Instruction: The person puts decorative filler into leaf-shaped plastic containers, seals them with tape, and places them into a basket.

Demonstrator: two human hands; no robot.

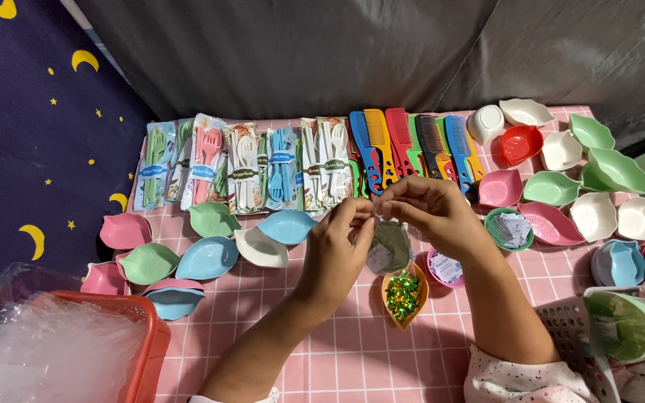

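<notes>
We see both bare forearms reaching up from the bottom edge and converging toward the middle, so that the two hands meet. The left hand (335,250) shows its back to us, wrist straight, its fingers curled upward and the fingertips pinched together at the top. The right hand (431,213) arches over from the other side, knuckles raised, its wrist bent inward, thumb and forefinger closed in a fine pinch just beside the left fingertips. The right forearm slopes down to a short patterned sleeve at the lower edge.

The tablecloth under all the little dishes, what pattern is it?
The tablecloth is pink with a white grid of squares, seen in the head view.
</notes>
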